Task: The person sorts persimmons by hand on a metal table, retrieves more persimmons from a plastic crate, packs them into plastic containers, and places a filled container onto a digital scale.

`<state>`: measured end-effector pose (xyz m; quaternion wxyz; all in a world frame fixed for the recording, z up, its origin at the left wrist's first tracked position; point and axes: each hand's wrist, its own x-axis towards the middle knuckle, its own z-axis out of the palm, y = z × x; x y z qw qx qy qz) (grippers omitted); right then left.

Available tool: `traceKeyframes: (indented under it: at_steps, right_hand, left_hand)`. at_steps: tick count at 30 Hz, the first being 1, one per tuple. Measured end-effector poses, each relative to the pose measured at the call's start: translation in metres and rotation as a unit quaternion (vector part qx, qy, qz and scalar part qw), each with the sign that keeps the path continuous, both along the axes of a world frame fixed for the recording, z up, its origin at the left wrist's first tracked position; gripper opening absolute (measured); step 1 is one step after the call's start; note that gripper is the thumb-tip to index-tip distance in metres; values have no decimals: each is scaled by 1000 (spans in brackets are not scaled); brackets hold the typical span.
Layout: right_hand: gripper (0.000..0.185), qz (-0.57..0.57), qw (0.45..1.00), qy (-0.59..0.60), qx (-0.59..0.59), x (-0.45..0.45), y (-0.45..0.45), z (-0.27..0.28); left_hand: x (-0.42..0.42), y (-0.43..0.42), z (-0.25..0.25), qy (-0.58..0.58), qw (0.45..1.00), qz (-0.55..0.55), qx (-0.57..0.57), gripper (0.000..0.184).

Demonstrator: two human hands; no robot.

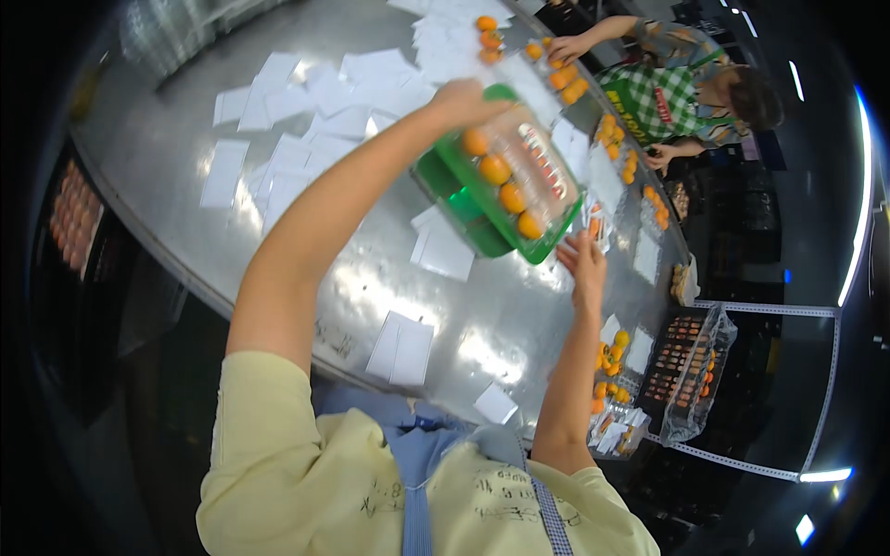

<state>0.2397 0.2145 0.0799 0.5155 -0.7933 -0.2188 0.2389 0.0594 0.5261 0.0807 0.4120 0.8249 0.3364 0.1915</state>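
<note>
My left hand (pixel 464 104) is closed on the upper edge of a green plastic tray (pixel 434 167), held tilted above the metal table. In the tray a row of round orange fruits (pixel 495 169) shows beside a clear cover with a red and white printed label (pixel 545 159). A green hollow part without fruit hangs on its near side. By the tray's lower right corner is my right hand (pixel 584 267), fingers stretched out and apart. Whether its fingertips touch the tray, I cannot tell. Motion slightly blurs the tray and left hand.
White paper sheets (pixel 320 97) lie scattered over the metal table (pixel 352 301). Orange fruits (pixel 567 82) line the far edge, where a person in a green checked apron (pixel 663 97) handles some. A plastic-covered crate (pixel 691 371) stands at right; another fruit-filled tray (pixel 76 218) is at left.
</note>
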Motion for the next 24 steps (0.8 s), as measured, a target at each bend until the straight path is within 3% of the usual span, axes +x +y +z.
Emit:
traceKeyframes:
  at_steps: [2,6,9,10,14,17,19,20,21,24]
  right_hand:
    - [61,11,998,36,-49,6,19,-4]
    - [68,6,992,83,-96,3,47,-4]
    - [65,10,990,108,-85,2,52,-6]
    - [64,18,990,113,-79,-1,52,-5]
    - [56,-11,987,157,-43,2,39,-11]
    - [53,21,990,138,15,-12,2,8]
    - [50,30,991,125,44,-23,-34,23]
    - [50,31,991,118,59,-26,-54,25]
    - [50,31,991,111,71,-29,-77,26]
    - [52,21,989,129,69,-35,-148,24]
  left_hand:
    - [3,-1,8,2,998,-51,-43,73]
    - [37,16,-40,20,993,-77,-92,57]
    - [40,9,-35,-5,955,-59,-290,57]
    - [31,2,-18,-9,943,-67,-325,68]
    - [19,-14,3,30,932,-58,-355,62]
    - [4,-49,-6,-69,953,-33,-293,62]
    - [-24,-96,17,-134,961,-55,-235,64]
    - [-35,-119,19,-108,959,-60,-256,62]
    - [-42,-145,12,-132,942,-68,-302,64]
    - [-64,-229,4,-142,955,-81,-249,60]
